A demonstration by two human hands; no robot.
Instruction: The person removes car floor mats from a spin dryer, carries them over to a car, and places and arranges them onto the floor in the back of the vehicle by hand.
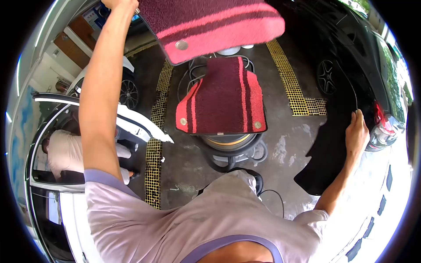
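A maroon mat with pink stripes (pixel 215 26) hangs at the top of the view, and my left hand (pixel 120 5), partly cut off by the upper edge, is closed on its left corner. Out to the right, my right hand (pixel 357 131) grips the edge of a large black mat (pixel 326 162) that hangs down beside my arm. Between the two, a second maroon and pink mat (pixel 219 98) lies on top of a round vacuum machine (pixel 228 142), with metal studs at its lower corners.
A person (pixel 68 153) bends into a white car (pixel 72 206) with its door open at left. A black car (pixel 351 52) stands at right. Yellow grating strips (pixel 287 74) cross the floor, and a hose (pixel 182 87) loops around the machine.
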